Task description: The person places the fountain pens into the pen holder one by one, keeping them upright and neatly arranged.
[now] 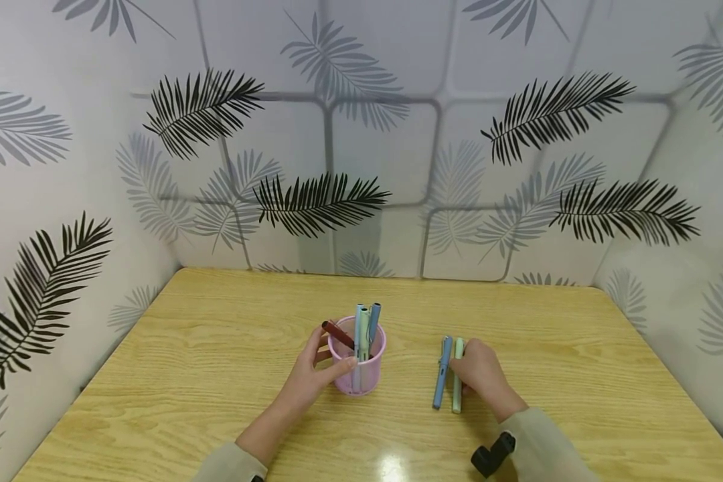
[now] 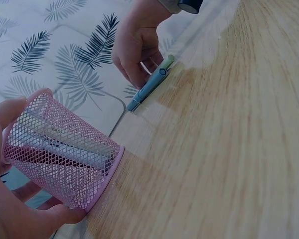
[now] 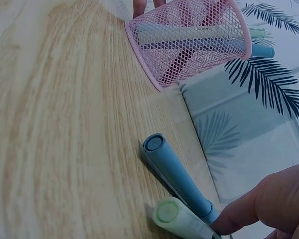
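My left hand (image 1: 310, 371) holds a pink mesh pen cup (image 1: 370, 375) upright on the table, thumb on the near side and fingers around its left. Several pens stand inside: a dark red pen (image 1: 337, 333) leaning left, a pale green one (image 1: 364, 335), a light blue one (image 1: 357, 328) and a darker blue one (image 1: 374, 320). To the right, my right hand (image 1: 483, 369) pinches a light green pen (image 1: 457, 388) lying on the wood. Close along its left side lies a blue pen (image 1: 441, 378), with a fingertip right by both in the right wrist view. Other fingers are partly hidden.
The wooden table (image 1: 217, 335) reaches back to a wall (image 1: 385, 154) with leaf patterns, and similar walls stand at both sides. A black device (image 1: 493, 455) is strapped at the right wrist, beside a light sleeve (image 1: 542, 445).
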`<state>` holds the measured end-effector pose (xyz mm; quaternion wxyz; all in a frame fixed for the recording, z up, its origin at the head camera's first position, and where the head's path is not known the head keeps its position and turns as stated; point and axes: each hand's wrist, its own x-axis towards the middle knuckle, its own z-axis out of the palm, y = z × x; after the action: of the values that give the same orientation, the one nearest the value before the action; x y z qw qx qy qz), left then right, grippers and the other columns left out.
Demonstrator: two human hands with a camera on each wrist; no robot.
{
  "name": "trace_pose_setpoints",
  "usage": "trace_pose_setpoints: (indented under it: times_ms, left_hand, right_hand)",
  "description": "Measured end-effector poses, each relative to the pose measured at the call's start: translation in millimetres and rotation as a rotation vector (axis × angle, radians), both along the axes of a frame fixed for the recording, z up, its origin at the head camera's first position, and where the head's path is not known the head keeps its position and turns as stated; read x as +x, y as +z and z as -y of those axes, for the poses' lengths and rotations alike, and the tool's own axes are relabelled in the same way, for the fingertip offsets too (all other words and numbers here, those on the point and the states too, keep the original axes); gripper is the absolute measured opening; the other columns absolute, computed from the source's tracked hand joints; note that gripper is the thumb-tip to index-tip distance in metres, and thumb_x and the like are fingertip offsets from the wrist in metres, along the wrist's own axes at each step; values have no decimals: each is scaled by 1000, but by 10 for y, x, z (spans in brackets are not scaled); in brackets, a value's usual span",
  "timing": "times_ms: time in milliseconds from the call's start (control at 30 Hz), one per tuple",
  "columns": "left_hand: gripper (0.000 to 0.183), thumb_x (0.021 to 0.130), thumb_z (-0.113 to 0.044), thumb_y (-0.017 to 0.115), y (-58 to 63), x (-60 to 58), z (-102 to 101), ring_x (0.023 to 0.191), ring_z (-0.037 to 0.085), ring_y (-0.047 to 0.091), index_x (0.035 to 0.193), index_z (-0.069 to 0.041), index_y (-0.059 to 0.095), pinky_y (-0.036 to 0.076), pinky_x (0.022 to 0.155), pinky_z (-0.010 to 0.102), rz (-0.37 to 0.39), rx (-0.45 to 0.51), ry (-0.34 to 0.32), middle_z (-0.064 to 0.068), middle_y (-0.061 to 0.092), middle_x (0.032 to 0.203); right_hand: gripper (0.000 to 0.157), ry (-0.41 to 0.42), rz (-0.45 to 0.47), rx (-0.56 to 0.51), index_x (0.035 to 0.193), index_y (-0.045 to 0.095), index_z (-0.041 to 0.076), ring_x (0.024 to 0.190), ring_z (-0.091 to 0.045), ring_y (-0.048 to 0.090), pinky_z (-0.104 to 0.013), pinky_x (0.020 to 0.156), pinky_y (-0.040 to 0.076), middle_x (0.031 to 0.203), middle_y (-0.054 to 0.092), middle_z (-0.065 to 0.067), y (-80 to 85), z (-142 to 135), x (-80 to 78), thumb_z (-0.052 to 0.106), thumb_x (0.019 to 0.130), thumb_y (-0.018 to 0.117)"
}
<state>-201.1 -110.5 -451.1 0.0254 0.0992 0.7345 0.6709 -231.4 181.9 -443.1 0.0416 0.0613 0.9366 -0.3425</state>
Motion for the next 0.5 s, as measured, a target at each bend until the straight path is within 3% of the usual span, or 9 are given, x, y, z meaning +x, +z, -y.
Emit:
trace_pose_setpoints:
  times_ms: [500]
  left_hand:
    - [76, 82, -30, 71, 0, 3, -5, 121, 35, 43, 145, -24, 28, 44, 90, 46, 8, -11, 6, 10, 40, 135]
  right_hand:
    - [11, -14, 23, -44, 86, 47, -6, 43, -17, 54, -26, 41, 48, 63, 52, -13, 19, -43, 19, 2, 84, 55]
